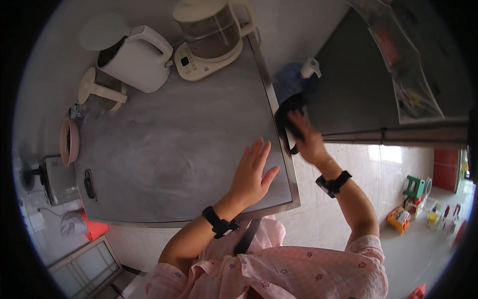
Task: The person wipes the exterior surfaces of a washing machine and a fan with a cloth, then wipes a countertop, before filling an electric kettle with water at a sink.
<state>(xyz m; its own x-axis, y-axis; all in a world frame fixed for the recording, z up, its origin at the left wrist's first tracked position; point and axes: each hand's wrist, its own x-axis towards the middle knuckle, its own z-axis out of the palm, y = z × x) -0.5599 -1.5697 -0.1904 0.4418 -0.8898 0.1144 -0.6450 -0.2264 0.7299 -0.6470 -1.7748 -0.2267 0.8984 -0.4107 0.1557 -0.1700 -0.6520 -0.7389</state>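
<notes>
My left hand [254,175] is held over the right part of a grey table top [164,149], palm down, its fingers apart and nothing in it. Past the table's right edge, my right hand [308,140] is blurred and reaches to a black object [293,116], whose kind I cannot make out. Whether the fingers grip it or only touch it is unclear. Both wrists wear black bands. Beyond the black object stands a blue water bottle [289,80] with a white pump [311,68] on top.
A white electric kettle [138,61] with its lid up, a glass kettle [211,33] on its base, a glass jug [106,91] and a pink bowl [70,142] line the far and left edges. A dark panel [347,82] with clear pockets rises at the right.
</notes>
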